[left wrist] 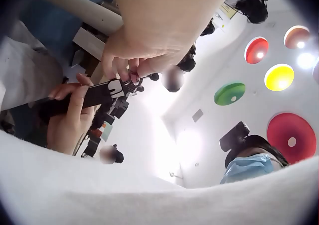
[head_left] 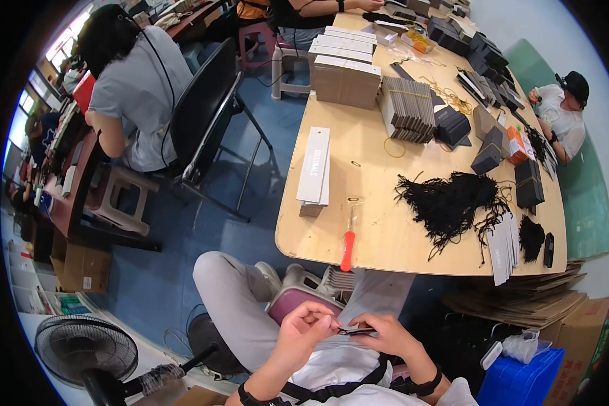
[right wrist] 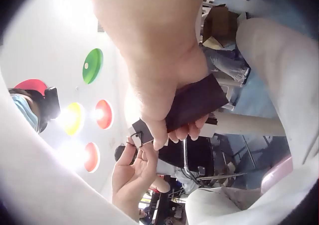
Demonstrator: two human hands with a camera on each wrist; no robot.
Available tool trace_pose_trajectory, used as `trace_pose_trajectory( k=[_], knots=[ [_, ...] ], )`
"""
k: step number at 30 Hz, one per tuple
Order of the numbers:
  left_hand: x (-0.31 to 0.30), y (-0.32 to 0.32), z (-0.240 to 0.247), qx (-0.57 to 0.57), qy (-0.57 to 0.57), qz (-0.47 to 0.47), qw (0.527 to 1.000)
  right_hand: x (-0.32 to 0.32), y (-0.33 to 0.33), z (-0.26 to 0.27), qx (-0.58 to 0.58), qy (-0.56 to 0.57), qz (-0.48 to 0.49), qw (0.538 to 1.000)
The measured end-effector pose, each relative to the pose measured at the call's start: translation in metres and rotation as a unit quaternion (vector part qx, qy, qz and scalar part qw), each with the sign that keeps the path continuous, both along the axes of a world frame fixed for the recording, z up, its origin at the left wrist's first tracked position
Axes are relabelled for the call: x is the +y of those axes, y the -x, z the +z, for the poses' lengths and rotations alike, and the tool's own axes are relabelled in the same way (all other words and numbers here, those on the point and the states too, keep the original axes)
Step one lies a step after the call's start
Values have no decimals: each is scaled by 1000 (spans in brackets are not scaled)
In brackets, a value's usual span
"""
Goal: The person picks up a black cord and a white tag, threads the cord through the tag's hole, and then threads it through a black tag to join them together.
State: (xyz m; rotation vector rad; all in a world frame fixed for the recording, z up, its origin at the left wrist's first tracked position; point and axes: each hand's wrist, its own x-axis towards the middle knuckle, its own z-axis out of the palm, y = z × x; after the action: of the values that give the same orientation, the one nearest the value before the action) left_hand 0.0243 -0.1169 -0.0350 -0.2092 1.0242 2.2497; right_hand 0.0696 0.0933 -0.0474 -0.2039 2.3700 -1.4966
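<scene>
Over the lap, my right hand (head_left: 386,335) holds a dark flat tag (right wrist: 197,103) between thumb and fingers. White lettering shows near the tag's end in the left wrist view. My left hand (head_left: 304,331) meets that end, its thumb and fingertips pinching a thin black cord (right wrist: 130,137). In the right wrist view the cord runs by a small pale patch at the tag's corner. On the table ahead lie a heap of black strings (head_left: 446,203), a fan of white tags (head_left: 501,250) and a stack of white printed tags (head_left: 313,166).
A red-handled tool (head_left: 348,250) lies at the near edge of the table (head_left: 386,250). Banded tag bundles (head_left: 409,108) and boxes stand farther back. A fan (head_left: 84,352) is at lower left, a blue bin (head_left: 521,379) at lower right. Other people sit around.
</scene>
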Motion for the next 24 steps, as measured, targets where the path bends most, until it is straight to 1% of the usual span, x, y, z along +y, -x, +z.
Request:
trace_pose_trajectory(
  k=[1, 3, 5, 7, 8, 9, 10, 11, 12, 13, 15, 17, 18, 19, 20, 21, 23, 24],
  knots=[
    [-3, 0, 1, 0, 0, 1, 1000, 2, -1, -3, -1, -6, -1, 1000],
    [-9, 2, 4, -77, -50, -24, 995, 2, -1, -6, -2, -11, -2, 1000],
    [-10, 4, 10, -89, -66, -23, 994, 3, 1, -6, 69, -94, 10, 993],
    [-10, 3, 8, -102, -82, -23, 991, 3, 0, -8, 50, -77, 7, 996],
    [-10, 3, 3, -29, -13, -21, 999, 3, -1, -9, 31, -60, 5, 998],
    [-9, 2, -1, 43, 55, -19, 997, 2, -2, -10, 31, -60, 5, 998],
    [-7, 1, -2, 43, 55, -19, 997, -1, -3, -12, 42, -18, -19, 999],
    [-6, 0, -2, 19, 50, -6, 999, -1, -4, -12, 53, 24, -43, 997],
    [-5, -1, -3, -7, 47, 8, 999, -1, -5, -12, 53, 24, -43, 997],
    [-4, -2, -3, -7, 47, 7, 999, -1, -5, -12, 38, 6, -38, 999],
    [-3, -3, -2, -28, 8, -5, 1000, 0, -4, -9, 23, -12, -31, 999],
    [-4, -3, -1, -25, 22, -6, 999, 2, 0, -4, 102, -103, 2, 989],
    [-5, -3, 0, -22, 34, -7, 999, 4, 0, -5, 101, -103, 1, 990],
    [-6, -3, 0, -22, 35, -7, 999, 6, 0, -8, 116, -130, 4, 985],
    [-7, -2, 1, -47, -5, 4, 999, 7, 1, -9, 130, -157, 8, 979],
    [-7, -1, 1, -72, -44, 15, 996, 7, 1, -8, 130, -157, 9, 979],
    [-7, -1, 5, -82, -50, 25, 995, 8, 0, -5, 134, -218, 19, 967],
    [-7, 0, 6, -91, -57, 35, 994, 7, 0, -4, 134, -218, 19, 967]
  ],
)
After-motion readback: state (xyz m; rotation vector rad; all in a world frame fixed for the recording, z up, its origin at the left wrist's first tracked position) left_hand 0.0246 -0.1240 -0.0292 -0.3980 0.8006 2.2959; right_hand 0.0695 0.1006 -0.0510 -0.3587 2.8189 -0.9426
